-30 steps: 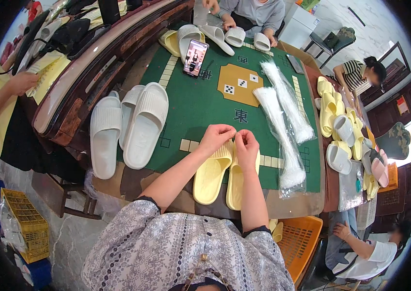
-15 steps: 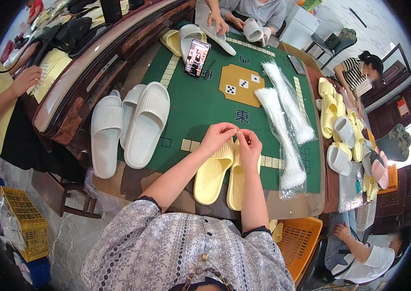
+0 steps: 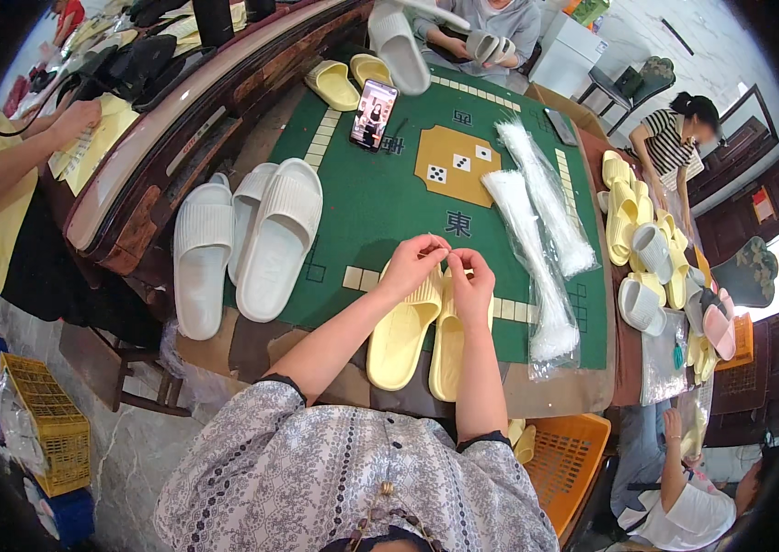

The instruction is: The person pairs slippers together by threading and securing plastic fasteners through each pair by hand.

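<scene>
My left hand [image 3: 415, 265] and my right hand [image 3: 473, 286] meet fingertip to fingertip above a pair of yellow slides, both closed in a pinch. Whatever lies between the fingertips is too small to make out. Under my hands, the left yellow slide [image 3: 394, 344] and the right yellow slide [image 3: 445, 361] lie side by side at the near table edge, toes pointing away. My hands and right forearm partly cover them. To the right, two clear plastic bags hold bundles of thin white strands, the nearer bundle [image 3: 537, 267] and the farther bundle [image 3: 550, 204].
Several pale grey slides [image 3: 281, 248] stand at the left of the green table mat [image 3: 362, 198]. A phone [image 3: 373, 114] leans beside yellow slides [image 3: 332, 85] at the far left. More slides [image 3: 624, 212] crowd a right-hand table. Co-workers sit around; an orange crate [image 3: 566, 465] stands below.
At the far side, grey slides have been lifted off the table, baring the yellow pair behind the phone. Co-workers at left and lower right have moved their arms. My hands have hardly moved.
</scene>
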`<state>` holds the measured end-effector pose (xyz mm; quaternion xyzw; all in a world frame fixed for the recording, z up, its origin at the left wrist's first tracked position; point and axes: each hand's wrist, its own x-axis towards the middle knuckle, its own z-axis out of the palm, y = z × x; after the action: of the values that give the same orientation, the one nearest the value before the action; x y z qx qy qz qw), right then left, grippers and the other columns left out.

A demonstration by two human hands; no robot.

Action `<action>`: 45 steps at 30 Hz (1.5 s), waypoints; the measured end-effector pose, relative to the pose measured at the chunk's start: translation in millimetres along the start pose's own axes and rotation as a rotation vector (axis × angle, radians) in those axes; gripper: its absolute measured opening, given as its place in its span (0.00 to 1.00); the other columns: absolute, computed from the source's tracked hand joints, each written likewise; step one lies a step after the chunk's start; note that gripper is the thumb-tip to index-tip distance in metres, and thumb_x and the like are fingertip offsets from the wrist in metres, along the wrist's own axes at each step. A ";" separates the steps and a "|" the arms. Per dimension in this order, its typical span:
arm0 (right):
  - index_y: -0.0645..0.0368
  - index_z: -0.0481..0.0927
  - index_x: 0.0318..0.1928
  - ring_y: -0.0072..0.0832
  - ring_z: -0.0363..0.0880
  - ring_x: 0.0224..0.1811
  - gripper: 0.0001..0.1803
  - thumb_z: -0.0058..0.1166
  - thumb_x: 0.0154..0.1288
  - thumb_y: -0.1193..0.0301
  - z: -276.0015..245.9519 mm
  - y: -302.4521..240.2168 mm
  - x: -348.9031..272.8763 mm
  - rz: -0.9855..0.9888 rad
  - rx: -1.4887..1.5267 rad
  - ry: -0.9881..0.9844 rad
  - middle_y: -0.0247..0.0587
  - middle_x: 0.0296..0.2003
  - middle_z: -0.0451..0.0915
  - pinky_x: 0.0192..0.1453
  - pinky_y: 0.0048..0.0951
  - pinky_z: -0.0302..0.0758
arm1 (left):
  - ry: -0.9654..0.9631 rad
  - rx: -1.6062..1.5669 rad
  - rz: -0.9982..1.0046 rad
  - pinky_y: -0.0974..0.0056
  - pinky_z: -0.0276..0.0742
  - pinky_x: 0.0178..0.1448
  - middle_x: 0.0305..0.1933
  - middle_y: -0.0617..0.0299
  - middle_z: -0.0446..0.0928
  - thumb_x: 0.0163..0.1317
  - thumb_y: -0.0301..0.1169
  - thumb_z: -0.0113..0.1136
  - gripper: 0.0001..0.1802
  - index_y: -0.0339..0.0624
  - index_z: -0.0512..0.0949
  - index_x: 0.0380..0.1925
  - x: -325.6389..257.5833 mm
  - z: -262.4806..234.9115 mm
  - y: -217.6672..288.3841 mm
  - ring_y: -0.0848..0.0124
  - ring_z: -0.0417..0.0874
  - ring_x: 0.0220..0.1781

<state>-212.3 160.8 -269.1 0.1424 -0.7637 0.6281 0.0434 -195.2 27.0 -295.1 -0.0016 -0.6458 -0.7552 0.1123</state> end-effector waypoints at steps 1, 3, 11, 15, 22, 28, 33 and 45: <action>0.61 0.80 0.36 0.14 0.70 0.28 0.05 0.58 0.63 0.73 -0.4 0.5 -0.2 -0.007 -0.017 0.010 0.27 0.27 0.77 0.30 0.18 0.68 | -0.002 0.000 0.001 0.74 0.70 0.40 0.33 0.70 0.76 0.65 0.28 0.55 0.06 0.38 0.78 0.38 1.1 0.3 -0.5 0.82 0.73 0.35; 0.62 0.80 0.36 0.14 0.69 0.27 0.05 0.58 0.62 0.73 -1.6 5.0 1.4 -0.015 -0.021 0.032 0.27 0.27 0.77 0.29 0.18 0.68 | 0.149 -0.042 -0.043 0.72 0.70 0.39 0.30 0.69 0.75 0.65 0.28 0.55 0.06 0.37 0.78 0.37 3.7 -0.1 -2.3 0.80 0.72 0.32; 0.62 0.79 0.33 0.13 0.68 0.27 0.04 0.57 0.63 0.74 0.2 -2.6 0.4 -0.046 -0.035 0.012 0.27 0.26 0.76 0.29 0.17 0.67 | 0.025 0.103 0.015 0.73 0.69 0.37 0.30 0.71 0.73 0.66 0.29 0.53 0.05 0.40 0.76 0.38 0.0 3.9 -0.6 0.82 0.71 0.31; 0.62 0.79 0.34 0.12 0.68 0.27 0.05 0.57 0.63 0.73 -2.0 2.8 2.2 0.017 -0.008 0.011 0.26 0.26 0.76 0.30 0.17 0.67 | 0.024 0.052 -0.040 0.71 0.71 0.38 0.32 0.66 0.75 0.66 0.29 0.54 0.06 0.37 0.76 0.38 3.0 -1.6 -3.9 0.78 0.73 0.32; 0.62 0.79 0.33 0.12 0.67 0.26 0.04 0.57 0.63 0.74 -1.3 1.9 1.0 0.013 0.008 0.009 0.25 0.26 0.76 0.30 0.16 0.66 | 0.098 -0.063 -0.035 0.72 0.70 0.36 0.29 0.69 0.72 0.67 0.29 0.52 0.06 0.39 0.75 0.38 2.7 1.8 -1.6 0.80 0.71 0.31; 0.61 0.79 0.35 0.11 0.65 0.26 0.04 0.57 0.63 0.73 -1.4 9.5 3.3 0.007 0.069 0.031 0.24 0.26 0.76 0.30 0.15 0.65 | 0.143 -0.070 -0.063 0.72 0.70 0.37 0.28 0.69 0.72 0.66 0.29 0.53 0.06 0.39 0.76 0.37 3.1 -0.1 -1.9 0.80 0.72 0.31; 0.61 0.79 0.35 0.11 0.65 0.26 0.04 0.57 0.63 0.73 -0.5 6.1 1.4 0.035 0.047 -0.012 0.24 0.26 0.75 0.30 0.16 0.65 | 0.160 -0.086 -0.037 0.72 0.70 0.37 0.29 0.70 0.72 0.66 0.30 0.53 0.06 0.38 0.75 0.37 1.5 1.5 0.0 0.80 0.72 0.31; 0.62 0.79 0.35 0.10 0.65 0.26 0.04 0.57 0.63 0.73 -1.5 5.8 1.9 0.055 0.073 -0.012 0.23 0.26 0.74 0.30 0.15 0.64 | 0.083 -0.002 0.037 0.73 0.69 0.38 0.30 0.70 0.72 0.67 0.28 0.52 0.05 0.39 0.75 0.38 -0.8 5.1 -1.1 0.81 0.71 0.32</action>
<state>-215.9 162.9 -273.8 0.1265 -0.7441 0.6557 0.0163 -195.3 32.2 -295.4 0.0176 -0.6398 -0.7530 0.1529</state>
